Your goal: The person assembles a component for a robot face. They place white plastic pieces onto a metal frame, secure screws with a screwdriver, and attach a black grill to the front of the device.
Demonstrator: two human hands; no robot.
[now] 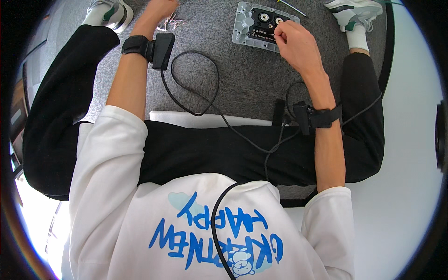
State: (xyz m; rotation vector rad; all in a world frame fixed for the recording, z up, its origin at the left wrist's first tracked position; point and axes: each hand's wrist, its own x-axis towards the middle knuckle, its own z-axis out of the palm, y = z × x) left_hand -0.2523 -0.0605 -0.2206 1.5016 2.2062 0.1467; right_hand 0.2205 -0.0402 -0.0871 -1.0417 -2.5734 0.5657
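Note:
At the right of the top, my right hand [298, 45] is over a grey metal housing [239, 35], its fingers pinched together. Whatever they hold, if anything, is hidden. Set in the housing is a black plate [261, 27] with pale round fittings and a row of small brass-coloured holes. My left hand [161, 6] reaches to the top edge, where the frame cuts off most of its fingers, so their state does not show. Right beside it, a loose pile of small metal screws [173, 22] lies on the grey carpet-like surface [200, 32].
A screwdriver-like tool [294, 8] with a thin shaft lies beyond the housing. Black cable [218, 81] loops between my forearms, which carry strapped black boxes [163, 50]. My shoes flank the surface, and a white strip [205, 120] runs along its near side.

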